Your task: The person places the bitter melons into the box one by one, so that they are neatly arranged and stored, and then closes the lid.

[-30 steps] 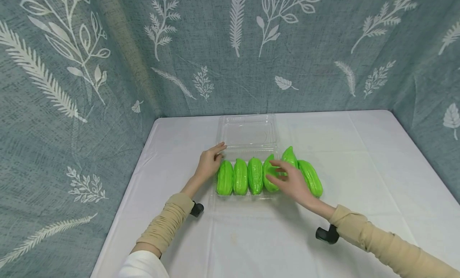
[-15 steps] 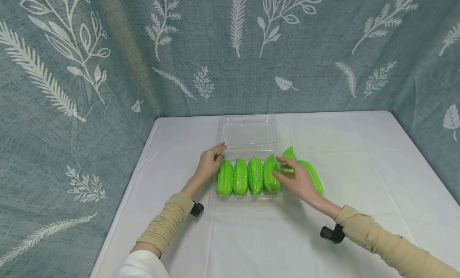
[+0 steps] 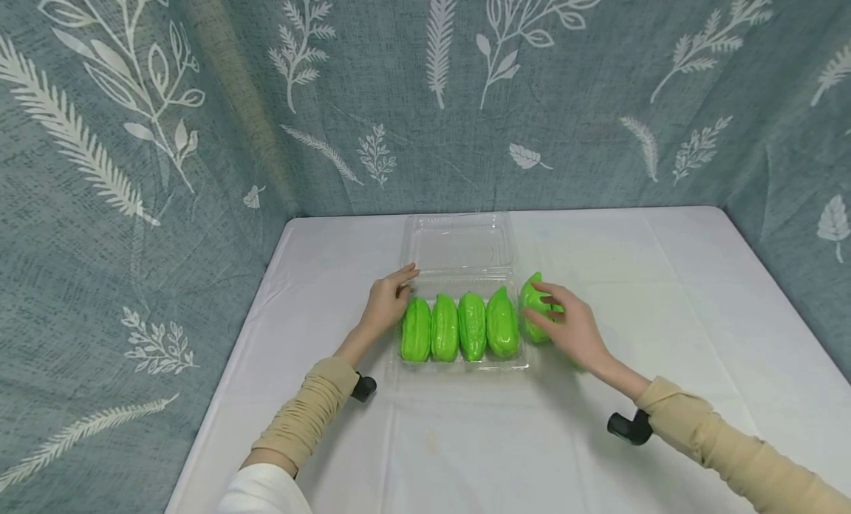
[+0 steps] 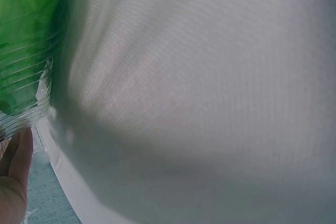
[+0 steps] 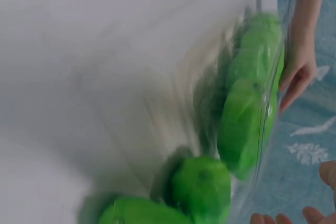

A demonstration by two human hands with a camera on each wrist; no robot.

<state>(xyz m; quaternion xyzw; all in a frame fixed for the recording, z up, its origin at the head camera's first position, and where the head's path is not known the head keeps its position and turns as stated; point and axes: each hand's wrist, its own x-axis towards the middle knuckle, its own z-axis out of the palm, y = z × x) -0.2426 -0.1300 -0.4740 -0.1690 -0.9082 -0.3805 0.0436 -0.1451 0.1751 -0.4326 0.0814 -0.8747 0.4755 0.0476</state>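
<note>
the right hand [image 3: 565, 318] has its fingers loosely spread, thumb well apart from them, and has hold of nothing; it hovers by a ridged green fruit [image 3: 534, 307] that lies on the worktop [image 3: 665, 322] just right of a clear container [image 3: 465, 286]. another green fruit [image 5: 142, 213] lies farther right, mostly hidden from the head view by that hand. the left hand [image 3: 387, 301], its fingers fairly straight, touches the container's left side near the far corner; whether the thumb pinches the rim i cannot tell. inside the container four green fruits [image 3: 473, 326] lie side by side, their long sides running away from the person. the clear lid [image 3: 459, 247] is folded back flat beyond them. tan sleeves [image 3: 309, 410] cover both forearms, each with a black device [image 3: 364, 388] at the wrist. a white cloth covers the worktop, and behind hangs a blue-grey curtain [image 3: 452, 152] with white leaf patterns.
</note>
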